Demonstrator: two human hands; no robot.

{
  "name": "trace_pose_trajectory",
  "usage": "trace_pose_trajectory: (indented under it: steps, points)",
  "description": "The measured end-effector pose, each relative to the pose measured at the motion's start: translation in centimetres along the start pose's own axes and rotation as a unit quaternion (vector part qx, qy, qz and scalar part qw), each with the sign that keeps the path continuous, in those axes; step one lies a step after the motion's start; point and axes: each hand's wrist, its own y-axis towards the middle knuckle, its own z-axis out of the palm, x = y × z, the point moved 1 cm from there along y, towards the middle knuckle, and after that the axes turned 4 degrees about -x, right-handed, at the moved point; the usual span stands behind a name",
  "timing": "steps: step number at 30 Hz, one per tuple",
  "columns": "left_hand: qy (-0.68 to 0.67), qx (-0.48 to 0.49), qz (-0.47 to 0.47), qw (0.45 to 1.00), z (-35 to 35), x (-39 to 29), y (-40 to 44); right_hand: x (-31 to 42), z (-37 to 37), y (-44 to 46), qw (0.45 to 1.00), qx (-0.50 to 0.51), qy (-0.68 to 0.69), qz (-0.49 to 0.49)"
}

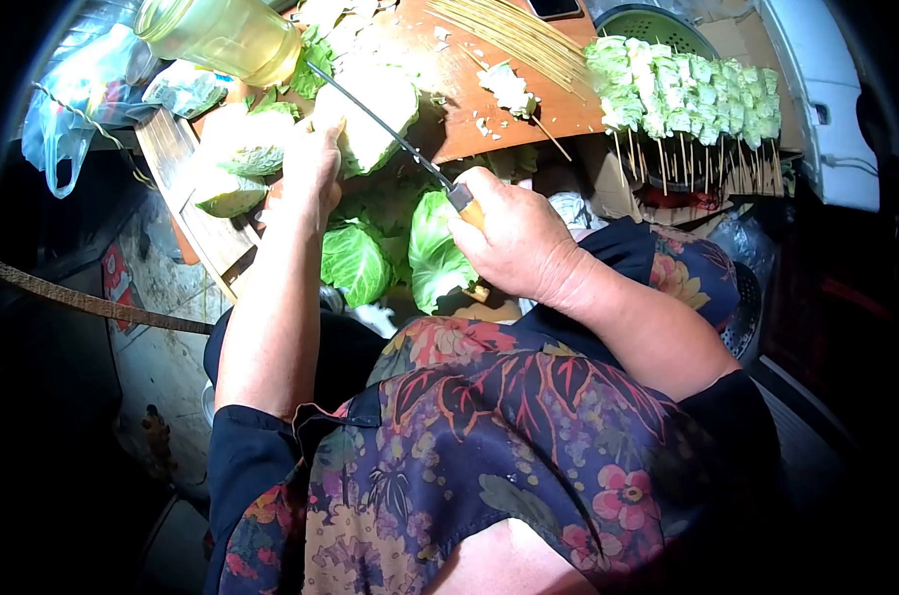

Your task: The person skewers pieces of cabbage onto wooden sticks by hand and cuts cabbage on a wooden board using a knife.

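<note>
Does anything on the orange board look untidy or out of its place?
Yes, mildly: cabbage scraps lie scattered on the orange board, and one loaded skewer lies there alone, apart from the row of loaded skewers at the right. Nothing there looks damaged.

Knife blade: dark metal, dull, smooth where seen.
Knife handle: orange-brown, judged wood by its look.
Cabbage heads: smooth, faintly glossy, raised veins noted.
Jar: clear, glossy; glass or plastic cannot be told.
Tabletop: orange-brown, smooth, slight sheen seen.
Skewer bundle: bare wood or bamboo, matt.
Carry bag: thin bluish plastic, crinkled, shiny.
Slatted board: pale wood, grain shown.
Floral garment: printed cloth, softly creased.
</note>
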Motion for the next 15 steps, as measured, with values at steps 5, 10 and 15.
trace_pose_trajectory:
  steps: [5,10,15]
  points:
    - [-0.006,0.004,0.018,1.0,-0.1,-0.1,0.2,0.3,-0.2,0.0,1.0,0.023,-0.015,0.003]
    - [0.021,0.013,0.017,1.0,-0.1,-0.3,0.5,0.3,-0.2,0.0,0.999,0.025,-0.021,-0.002]
    - [-0.008,0.01,0.008,1.0,0.7,-1.5,-1.1,0.3,0.1,0.3,0.999,0.03,-0.03,0.004]
